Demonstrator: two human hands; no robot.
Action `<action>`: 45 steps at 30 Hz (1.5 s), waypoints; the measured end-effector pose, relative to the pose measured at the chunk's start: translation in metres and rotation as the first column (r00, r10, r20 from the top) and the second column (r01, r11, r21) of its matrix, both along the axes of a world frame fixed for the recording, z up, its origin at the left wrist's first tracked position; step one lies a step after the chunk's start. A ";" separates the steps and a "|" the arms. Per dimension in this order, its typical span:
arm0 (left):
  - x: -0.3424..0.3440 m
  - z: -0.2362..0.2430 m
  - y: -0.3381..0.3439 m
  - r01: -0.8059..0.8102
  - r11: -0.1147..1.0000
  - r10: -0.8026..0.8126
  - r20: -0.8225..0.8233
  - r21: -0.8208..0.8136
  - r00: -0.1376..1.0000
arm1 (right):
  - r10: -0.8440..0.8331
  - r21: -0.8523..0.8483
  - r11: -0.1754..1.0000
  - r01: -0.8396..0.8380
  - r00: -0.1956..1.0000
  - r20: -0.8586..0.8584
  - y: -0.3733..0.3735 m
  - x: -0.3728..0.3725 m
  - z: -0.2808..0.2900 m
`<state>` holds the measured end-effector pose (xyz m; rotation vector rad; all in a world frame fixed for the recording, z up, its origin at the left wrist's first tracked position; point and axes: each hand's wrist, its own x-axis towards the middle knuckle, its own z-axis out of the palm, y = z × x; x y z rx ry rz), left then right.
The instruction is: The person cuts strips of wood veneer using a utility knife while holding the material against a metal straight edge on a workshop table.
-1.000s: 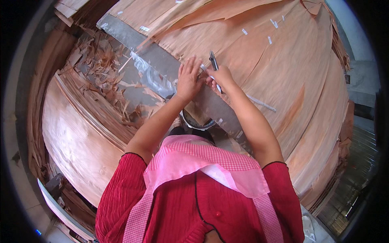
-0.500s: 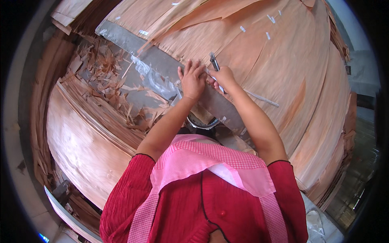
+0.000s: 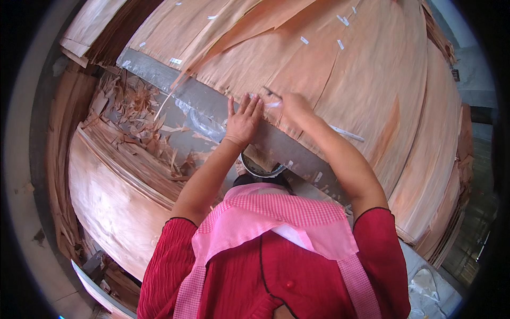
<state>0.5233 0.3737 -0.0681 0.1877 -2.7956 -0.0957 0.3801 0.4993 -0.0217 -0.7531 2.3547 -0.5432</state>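
My left hand (image 3: 244,119) lies flat with spread fingers where the wood veneer sheet (image 3: 313,69) meets the grey board edge (image 3: 212,101). It holds nothing that I can see. Just to its right, my right hand (image 3: 296,109) is closed round a slim dark tool (image 3: 271,92), which looks like a utility knife; motion blurs it. Between the two hands, a short white tape strip (image 3: 273,105) lies at the veneer's edge. Farther right, a narrow white strip (image 3: 346,133) rests on the veneer beside my right forearm.
Small white tape pieces (image 3: 304,40) dot the veneer, and a torn flap (image 3: 265,24) lifts at the far side. Veneer scraps (image 3: 127,101) and a curved veneer stack (image 3: 117,186) are on the left. A round dark-rimmed container (image 3: 260,171) stands below the board edge.
My hands have come apart; the left now lies flat. The tool in my right hand has tilted from upright to slanting left, and a white strip shows between the hands.
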 end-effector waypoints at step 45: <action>-0.007 0.016 0.119 0.191 0.682 -0.109 -0.159 0.706 0.981 | -0.485 -0.102 0.715 0.691 0.596 0.640 0.134 0.039 -0.005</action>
